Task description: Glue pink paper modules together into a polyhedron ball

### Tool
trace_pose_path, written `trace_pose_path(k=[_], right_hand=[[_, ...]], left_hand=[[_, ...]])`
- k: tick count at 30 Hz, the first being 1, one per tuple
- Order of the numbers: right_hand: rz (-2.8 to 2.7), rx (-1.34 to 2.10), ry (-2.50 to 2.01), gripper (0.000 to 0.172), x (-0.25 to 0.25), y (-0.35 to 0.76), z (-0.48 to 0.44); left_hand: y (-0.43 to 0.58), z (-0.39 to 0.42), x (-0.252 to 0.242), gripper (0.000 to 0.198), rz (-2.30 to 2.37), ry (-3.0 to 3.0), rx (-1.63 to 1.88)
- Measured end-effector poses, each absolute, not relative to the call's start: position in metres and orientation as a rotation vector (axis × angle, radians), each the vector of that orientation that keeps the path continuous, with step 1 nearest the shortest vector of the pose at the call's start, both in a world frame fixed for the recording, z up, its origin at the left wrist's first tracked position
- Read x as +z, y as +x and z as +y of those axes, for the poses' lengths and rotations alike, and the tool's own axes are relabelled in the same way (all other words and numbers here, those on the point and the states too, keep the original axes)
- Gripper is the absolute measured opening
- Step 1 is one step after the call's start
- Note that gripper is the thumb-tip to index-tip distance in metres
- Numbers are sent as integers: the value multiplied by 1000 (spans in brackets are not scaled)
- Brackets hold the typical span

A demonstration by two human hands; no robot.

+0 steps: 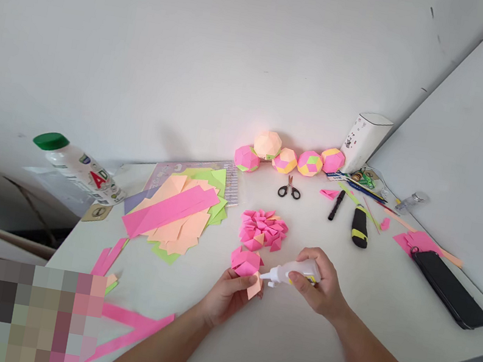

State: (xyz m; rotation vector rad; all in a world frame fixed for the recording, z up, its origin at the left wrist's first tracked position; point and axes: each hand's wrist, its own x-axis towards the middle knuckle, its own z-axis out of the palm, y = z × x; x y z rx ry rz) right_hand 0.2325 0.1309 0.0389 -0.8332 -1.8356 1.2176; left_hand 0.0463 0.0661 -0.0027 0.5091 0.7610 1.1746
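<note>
My left hand point(225, 295) is closed on a small folded pink and peach paper piece point(248, 267) just above the white table point(287, 349). My right hand point(321, 284) grips a small white glue bottle point(293, 272), lying sideways with its nozzle touching the peach flap of that piece. Just behind them lies a cluster of folded pink paper units point(262, 229).
A stack of pink, peach and green paper sheets point(181, 211) lies to the left, with pink strips point(129, 323) nearer me. Several paper balls point(289, 158), scissors point(289, 190), a marker point(336, 205), a utility knife point(360, 225), a black phone point(450, 287) and a green-capped bottle point(77, 166) sit around.
</note>
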Motion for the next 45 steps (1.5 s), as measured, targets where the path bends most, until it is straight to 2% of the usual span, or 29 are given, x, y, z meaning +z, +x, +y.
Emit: trace_pose_path(k=[13, 28, 45], right_hand=[[-1800, 1285, -871, 21, 38, 233, 130], [-1603, 1574, -942, 29, 33, 235, 143], [-1573, 1659, -886, 21, 37, 235, 143]], left_hand=[[46, 66, -4, 14, 756, 515, 1168], [42, 66, -4, 17, 757, 499, 1136], [41, 66, -7, 17, 709, 529, 1136]])
